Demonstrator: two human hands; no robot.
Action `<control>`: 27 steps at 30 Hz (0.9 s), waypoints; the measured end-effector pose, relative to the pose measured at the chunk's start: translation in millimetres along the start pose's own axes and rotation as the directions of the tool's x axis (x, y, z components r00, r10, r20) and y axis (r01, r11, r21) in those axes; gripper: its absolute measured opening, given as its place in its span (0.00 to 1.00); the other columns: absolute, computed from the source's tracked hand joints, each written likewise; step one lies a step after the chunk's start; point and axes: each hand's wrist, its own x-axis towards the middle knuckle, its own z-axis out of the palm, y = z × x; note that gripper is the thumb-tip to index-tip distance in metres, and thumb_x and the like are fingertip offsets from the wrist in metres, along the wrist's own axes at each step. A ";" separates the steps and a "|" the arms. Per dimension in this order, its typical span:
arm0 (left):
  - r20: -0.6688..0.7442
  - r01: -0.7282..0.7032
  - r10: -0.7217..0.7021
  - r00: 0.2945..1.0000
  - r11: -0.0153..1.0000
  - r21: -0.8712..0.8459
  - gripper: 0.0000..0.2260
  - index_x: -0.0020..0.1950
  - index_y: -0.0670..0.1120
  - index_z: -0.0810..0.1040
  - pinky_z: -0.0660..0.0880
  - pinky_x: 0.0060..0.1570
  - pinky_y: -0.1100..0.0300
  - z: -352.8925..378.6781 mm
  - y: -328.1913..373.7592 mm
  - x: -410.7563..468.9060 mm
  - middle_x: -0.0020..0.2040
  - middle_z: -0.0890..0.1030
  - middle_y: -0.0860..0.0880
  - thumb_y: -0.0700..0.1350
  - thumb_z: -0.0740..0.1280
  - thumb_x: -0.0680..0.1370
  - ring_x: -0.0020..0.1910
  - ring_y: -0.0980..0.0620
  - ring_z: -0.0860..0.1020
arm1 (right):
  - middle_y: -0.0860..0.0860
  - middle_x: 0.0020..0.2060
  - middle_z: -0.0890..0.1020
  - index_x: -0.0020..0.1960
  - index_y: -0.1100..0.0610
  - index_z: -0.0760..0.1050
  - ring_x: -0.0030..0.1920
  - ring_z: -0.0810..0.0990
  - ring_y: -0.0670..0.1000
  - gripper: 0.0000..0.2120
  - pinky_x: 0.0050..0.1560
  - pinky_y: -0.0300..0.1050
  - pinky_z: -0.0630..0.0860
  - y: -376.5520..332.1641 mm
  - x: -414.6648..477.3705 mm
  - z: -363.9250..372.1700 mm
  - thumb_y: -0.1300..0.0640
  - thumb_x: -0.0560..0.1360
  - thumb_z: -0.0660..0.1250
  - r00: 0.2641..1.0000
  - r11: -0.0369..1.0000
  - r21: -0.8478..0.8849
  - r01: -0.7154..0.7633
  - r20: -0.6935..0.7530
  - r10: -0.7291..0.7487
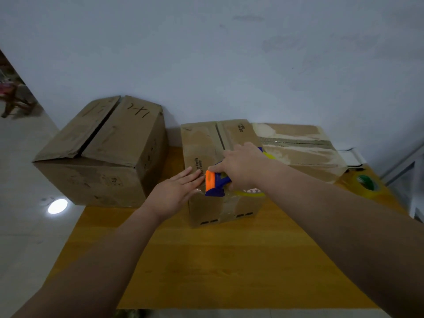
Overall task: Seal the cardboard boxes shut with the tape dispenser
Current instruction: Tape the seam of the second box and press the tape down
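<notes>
Yellow wooden tabletop [206, 260], bare toward me. Worn brown middle box [206, 157]: my right hand [243, 166] grips the orange-blue tape dispenser [214, 183] at its near top edge; my left hand [176, 191] lies flat, fingers together.

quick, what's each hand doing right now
Left hand: open, flat on the middle box.
Right hand: closed around the tape dispenser.

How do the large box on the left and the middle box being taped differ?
The large box is bigger, untouched, its top flaps gaping; the middle box is smaller, flaps closed, with the left hand and the tape dispenser on it. The large box bears handwriting, the middle box print. Both are brown cardboard.
</notes>
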 end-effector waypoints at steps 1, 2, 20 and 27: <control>-0.017 -0.017 0.018 1.000 0.998 0.059 0.21 0.75 0.51 0.59 0.57 0.71 0.57 -3.0 3.1 -3.3 0.75 0.58 0.53 0.48 0.56 0.82 0.75 0.55 0.50 | 0.53 0.58 0.74 0.72 0.41 0.60 0.57 0.74 0.56 0.28 0.47 0.50 0.64 0.4 0.1 -0.4 0.44 0.75 0.66 1.000 1.000 -0.002 0.000 0.008 0.000; -0.043 -0.036 0.040 0.998 0.994 0.103 0.21 0.74 0.48 0.61 0.59 0.71 0.56 -4.5 8.4 -6.0 0.75 0.61 0.50 0.45 0.59 0.82 0.75 0.52 0.55 | 0.53 0.58 0.74 0.72 0.40 0.59 0.56 0.74 0.56 0.28 0.46 0.50 0.64 1.5 0.2 -0.8 0.43 0.75 0.66 1.000 1.000 -0.002 0.001 0.012 -0.001; -0.065 0.354 -0.348 0.935 0.917 0.182 0.28 0.78 0.50 0.45 0.41 0.73 0.55 11.8 59.7 -12.6 0.78 0.49 0.52 0.51 0.55 0.82 0.76 0.55 0.47 | 0.53 0.60 0.72 0.75 0.38 0.50 0.57 0.72 0.55 0.34 0.52 0.49 0.68 89.3 -58.2 24.9 0.33 0.74 0.59 0.998 0.987 -0.155 0.050 -0.017 -0.053; -0.048 0.384 -0.383 0.923 0.898 0.214 0.28 0.78 0.51 0.43 0.40 0.72 0.56 11.6 61.9 -10.4 0.78 0.47 0.53 0.53 0.54 0.82 0.76 0.56 0.46 | 0.54 0.61 0.72 0.75 0.39 0.54 0.60 0.72 0.57 0.32 0.56 0.51 0.69 83.2 -46.6 50.4 0.36 0.75 0.61 0.999 0.986 -0.161 0.032 -0.012 -0.035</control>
